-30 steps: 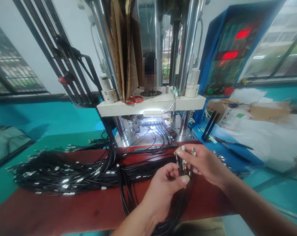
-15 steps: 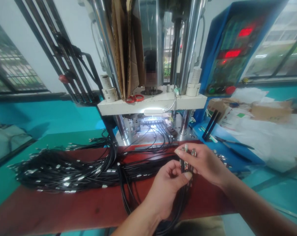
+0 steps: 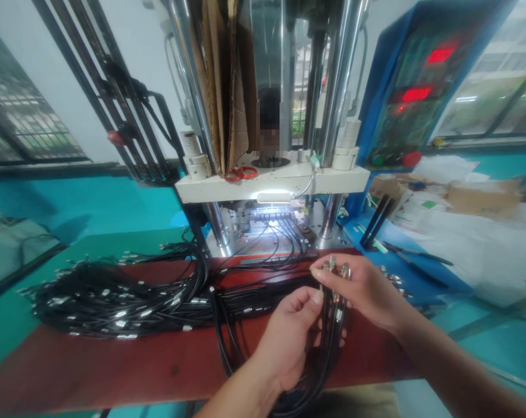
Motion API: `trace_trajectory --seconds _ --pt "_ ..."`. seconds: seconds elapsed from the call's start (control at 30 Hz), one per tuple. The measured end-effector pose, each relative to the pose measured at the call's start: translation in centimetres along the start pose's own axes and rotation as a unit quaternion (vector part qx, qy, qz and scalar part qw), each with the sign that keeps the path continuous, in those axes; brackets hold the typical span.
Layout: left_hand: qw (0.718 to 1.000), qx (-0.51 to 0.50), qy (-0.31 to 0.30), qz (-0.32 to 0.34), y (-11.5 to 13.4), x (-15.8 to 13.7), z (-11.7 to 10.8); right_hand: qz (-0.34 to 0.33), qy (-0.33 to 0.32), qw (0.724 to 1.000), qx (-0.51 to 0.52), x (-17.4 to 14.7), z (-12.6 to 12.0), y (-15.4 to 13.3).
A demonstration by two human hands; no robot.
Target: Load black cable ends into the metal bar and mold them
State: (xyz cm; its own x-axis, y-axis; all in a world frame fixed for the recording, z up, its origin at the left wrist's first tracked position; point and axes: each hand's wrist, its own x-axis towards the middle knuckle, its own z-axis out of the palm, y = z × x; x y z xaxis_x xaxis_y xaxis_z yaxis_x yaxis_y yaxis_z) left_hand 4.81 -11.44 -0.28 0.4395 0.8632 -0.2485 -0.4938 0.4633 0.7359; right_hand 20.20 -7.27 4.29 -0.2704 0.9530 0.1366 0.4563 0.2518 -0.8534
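Observation:
A bundle of black cables [image 3: 326, 354] with metal connectors [image 3: 331, 264] stands upright between my two hands. My right hand [image 3: 361, 290] is closed round the upper part, with the connector ends sticking up past its thumb and fingers. My left hand [image 3: 284, 337] pinches thumb to finger at the bundle's left side, lower down. Its other fingers pass behind the cables, and their tips show on the far side. Below, the cables loop down towards the front table edge. Behind my left hand lies a large pile of similar cables [image 3: 132, 305].
A press [image 3: 271, 183] stands ahead, its lit lower plate holding several cable ends. Red-handled scissors [image 3: 241, 173] lie on its crossbar. At the right are a blue control box [image 3: 376, 104], black tongs [image 3: 420, 255] and white bags [image 3: 476, 232]. The red tabletop [image 3: 171, 371] spans the front.
My left thumb has lifted off the front of the bundle to its left side, uncovering more of the cables and metal sleeves. My right hand keeps its hold. The view shifts slightly.

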Motion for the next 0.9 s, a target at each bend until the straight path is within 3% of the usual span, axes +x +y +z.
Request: trace_trajectory --seconds 0.27,0.53,0.9 --pt "0.999 -0.001 -0.034 0.033 1.0 0.0 0.3 -0.055 -0.014 0.998 -0.007 0.1 0.0 -0.8" --pt "0.995 0.079 -0.065 0.007 1.7 -1.1 -1.0 -0.069 -0.013 0.998 -0.005 -0.1 -0.3 -1.3" --pt "0.991 0.057 -0.114 0.042 1.9 -0.7 1.0 -0.04 -0.021 0.999 0.01 0.1 -0.5 -2.6"
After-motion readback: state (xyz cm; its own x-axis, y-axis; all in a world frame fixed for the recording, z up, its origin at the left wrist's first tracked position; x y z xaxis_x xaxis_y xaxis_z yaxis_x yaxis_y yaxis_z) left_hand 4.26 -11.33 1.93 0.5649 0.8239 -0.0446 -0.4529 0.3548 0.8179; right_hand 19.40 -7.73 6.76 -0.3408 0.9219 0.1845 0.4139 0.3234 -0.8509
